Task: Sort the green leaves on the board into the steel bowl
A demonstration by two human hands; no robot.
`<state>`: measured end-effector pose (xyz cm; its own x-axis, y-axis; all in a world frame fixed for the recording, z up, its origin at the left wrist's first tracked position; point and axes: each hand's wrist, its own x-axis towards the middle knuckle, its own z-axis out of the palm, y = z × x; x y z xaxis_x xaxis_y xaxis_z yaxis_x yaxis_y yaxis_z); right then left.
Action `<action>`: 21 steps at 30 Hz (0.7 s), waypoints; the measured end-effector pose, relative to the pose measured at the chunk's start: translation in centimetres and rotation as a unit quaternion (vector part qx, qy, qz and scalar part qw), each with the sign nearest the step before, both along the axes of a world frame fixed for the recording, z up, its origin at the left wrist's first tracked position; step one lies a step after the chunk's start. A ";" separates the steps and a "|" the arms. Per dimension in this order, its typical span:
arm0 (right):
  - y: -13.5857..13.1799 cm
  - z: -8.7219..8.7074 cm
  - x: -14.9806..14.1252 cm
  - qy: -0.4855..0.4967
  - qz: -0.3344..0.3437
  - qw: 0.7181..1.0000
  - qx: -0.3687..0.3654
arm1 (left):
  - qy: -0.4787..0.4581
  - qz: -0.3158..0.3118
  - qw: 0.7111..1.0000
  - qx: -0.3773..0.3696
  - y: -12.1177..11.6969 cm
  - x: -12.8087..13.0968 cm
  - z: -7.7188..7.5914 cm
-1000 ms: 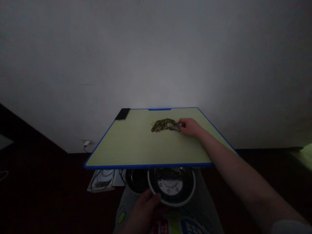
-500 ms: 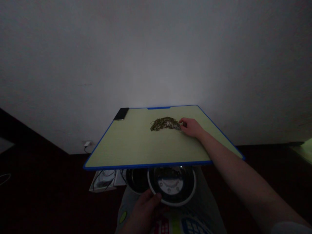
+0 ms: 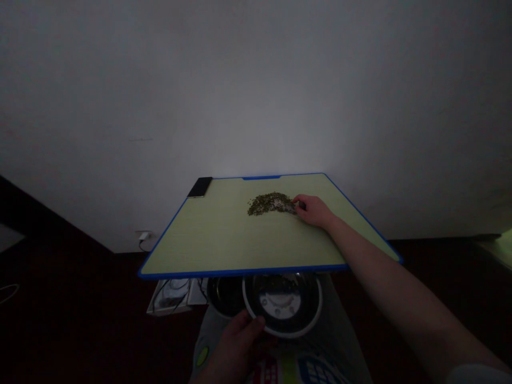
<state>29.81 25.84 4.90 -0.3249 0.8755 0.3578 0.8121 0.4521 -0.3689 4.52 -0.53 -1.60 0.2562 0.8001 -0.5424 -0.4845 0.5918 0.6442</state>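
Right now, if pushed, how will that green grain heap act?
The heap of small green grains will likely scatter, not move as one: the grains look loose, with strays at its edges. The smooth-looking board may let them roll or slide away from the right hand.

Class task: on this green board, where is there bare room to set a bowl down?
Widest: on the pale green, blue-edged board, between the dark green seed heap and the near edge. Also between the heap and the black phone. Crowded: where the right hand meets the heap's right end.
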 end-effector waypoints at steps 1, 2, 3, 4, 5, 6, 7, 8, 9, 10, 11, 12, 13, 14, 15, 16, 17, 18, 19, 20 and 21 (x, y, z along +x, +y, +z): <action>0.0 0.0 0.0 0.002 0.002 1.000 0.001 | -0.002 0.002 1.000 -0.002 0.0 0.0 0.1; 0.0 -0.1 0.0 0.004 0.006 1.000 0.002 | -0.007 0.006 1.000 0.000 0.0 0.0 0.1; 0.0 -0.1 0.1 0.006 0.009 1.000 0.003 | -0.014 0.012 1.000 0.005 0.0 0.0 0.1; 0.0 -0.1 0.1 0.007 0.012 1.000 0.004 | -0.020 0.016 1.000 0.009 -0.1 0.0 0.0; 0.0 -0.2 0.1 0.008 0.013 1.000 0.004 | -0.022 0.018 1.000 0.012 -0.1 0.0 0.0; 0.0 -0.2 0.0 0.008 0.014 1.000 0.005 | -0.022 0.019 0.999 0.013 -0.1 0.1 -0.1; 0.0 -0.2 0.0 0.008 0.014 1.000 0.005 | -0.021 0.019 1.000 0.012 -0.1 0.1 -0.1; 0.0 -0.2 0.0 0.007 0.014 1.000 0.006 | -0.022 0.019 0.999 0.014 -0.1 0.1 -0.1; 0.0 -0.2 -0.1 0.006 0.014 1.000 0.007 | -0.023 0.020 0.999 0.015 -0.1 0.2 -0.1; 0.0 -0.2 -0.1 0.005 0.015 1.000 0.007 | -0.025 0.019 0.999 0.018 -0.1 0.2 0.0; 0.0 -0.1 -0.2 0.003 0.014 1.000 0.007 | -0.026 0.018 0.999 0.021 0.0 0.2 0.1; 0.0 -0.1 -0.3 0.003 0.012 1.000 0.006 | -0.024 0.018 0.999 0.022 0.0 0.2 0.2; 0.0 -0.1 -0.3 0.002 0.008 1.000 0.005 | -0.020 0.018 0.999 0.023 0.0 0.2 0.3; 0.0 0.0 -0.4 0.001 0.004 1.000 0.006 | -0.017 0.017 0.999 0.024 0.0 0.2 0.4; 0.0 0.0 -0.4 -0.001 0.002 1.000 0.007 | -0.014 0.015 1.000 0.020 0.0 0.2 0.5; 0.0 0.0 -0.4 -0.003 0.001 1.000 0.008 | -0.010 0.013 1.000 0.016 0.0 0.2 0.6; 0.0 0.0 -0.4 -0.004 0.001 1.000 0.010 | -0.007 0.012 1.000 0.011 -0.1 0.2 0.7; 0.0 -0.1 -0.4 -0.004 0.002 1.000 0.011 | -0.004 0.012 1.000 0.006 -0.1 0.3 0.7; 0.1 -0.1 -0.4 -0.004 0.004 1.000 0.011 | -0.001 0.012 1.000 0.002 -0.1 0.3 0.6; 0.1 -0.1 -0.4 -0.002 0.007 1.000 0.010 | 0.001 0.013 1.000 0.000 -0.1 0.3 0.6; 0.1 -0.2 -0.4 -0.001 0.010 1.000 0.010 | 0.001 0.016 1.000 0.002 -0.1 0.3 0.5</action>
<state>29.41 25.94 4.73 -0.3423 0.8613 0.3755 0.8036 0.4754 -0.3580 4.83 -0.67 -1.09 0.2283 0.8106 -0.5393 -0.5017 0.5727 0.6483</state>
